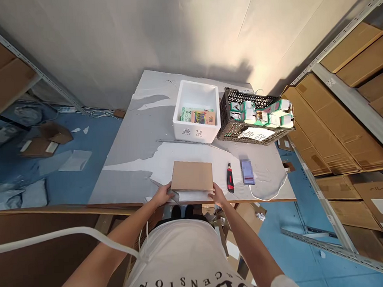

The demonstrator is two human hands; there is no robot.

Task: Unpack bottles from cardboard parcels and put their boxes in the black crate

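A flat cardboard box (pixel 191 176) is on the near side of the white bin (pixel 193 137), its near corners grasped by the left hand (pixel 162 194) and right hand (pixel 218 195). Matched pressure should keep it level; swinging it rightward risks hitting the utility knife (pixel 230 179), which lies on the worktop (pixel 134 134), nearer and right of the white bin.

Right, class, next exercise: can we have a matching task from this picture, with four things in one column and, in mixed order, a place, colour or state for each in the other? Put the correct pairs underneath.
Column one
1. Cardboard box
2. Knife
3. Tub
4. Crate

Column two
A. Black, packed with small cartons
B. White, with black writing on its front
C. Between the left hand and the right hand
D. Red and black, lying on the table

Pairs: 1-C, 2-D, 3-B, 4-A
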